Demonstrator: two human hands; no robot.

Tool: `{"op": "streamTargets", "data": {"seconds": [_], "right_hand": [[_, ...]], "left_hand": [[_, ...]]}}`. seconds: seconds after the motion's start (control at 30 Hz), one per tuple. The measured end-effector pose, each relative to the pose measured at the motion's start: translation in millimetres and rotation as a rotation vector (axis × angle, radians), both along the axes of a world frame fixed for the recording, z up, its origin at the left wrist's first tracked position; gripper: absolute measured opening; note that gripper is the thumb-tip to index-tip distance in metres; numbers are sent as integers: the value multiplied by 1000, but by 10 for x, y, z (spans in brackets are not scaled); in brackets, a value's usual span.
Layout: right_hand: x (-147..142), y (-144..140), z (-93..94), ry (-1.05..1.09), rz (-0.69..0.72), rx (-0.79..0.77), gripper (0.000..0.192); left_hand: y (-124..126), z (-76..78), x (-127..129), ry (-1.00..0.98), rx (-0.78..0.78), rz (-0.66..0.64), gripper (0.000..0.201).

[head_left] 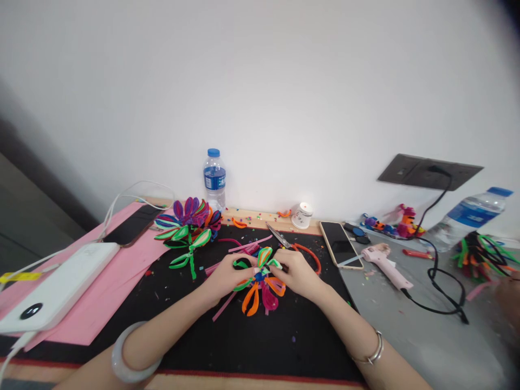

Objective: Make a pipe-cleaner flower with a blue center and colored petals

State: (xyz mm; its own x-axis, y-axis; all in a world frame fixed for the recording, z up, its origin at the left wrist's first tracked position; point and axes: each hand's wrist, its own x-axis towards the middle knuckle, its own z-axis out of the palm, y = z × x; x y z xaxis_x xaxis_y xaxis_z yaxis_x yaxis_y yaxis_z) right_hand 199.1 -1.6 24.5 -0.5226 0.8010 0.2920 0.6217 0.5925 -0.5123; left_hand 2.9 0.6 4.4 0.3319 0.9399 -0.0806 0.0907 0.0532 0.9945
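Multicoloured pipe-cleaner flower (260,281) sits between the left hand (227,277) and right hand (298,273), both seemingly pinching its centre.

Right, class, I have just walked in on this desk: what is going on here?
A person is working on a pipe-cleaner flower over a black mat. The left hand and the right hand both pinch it near its centre, where orange, pink and green loops fan out. Finished flowers lie to the left, with scissors, a phone and a glue gun to the right.
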Motion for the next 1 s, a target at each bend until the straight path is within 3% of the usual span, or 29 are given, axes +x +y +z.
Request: {"op": "streamTargets", "data": {"seconds": [1.0], "right_hand": [[1,7,-14,-23,1,-1,24]], "left_hand": [[-1,8,-1,-10,-5,-7,20]]}}
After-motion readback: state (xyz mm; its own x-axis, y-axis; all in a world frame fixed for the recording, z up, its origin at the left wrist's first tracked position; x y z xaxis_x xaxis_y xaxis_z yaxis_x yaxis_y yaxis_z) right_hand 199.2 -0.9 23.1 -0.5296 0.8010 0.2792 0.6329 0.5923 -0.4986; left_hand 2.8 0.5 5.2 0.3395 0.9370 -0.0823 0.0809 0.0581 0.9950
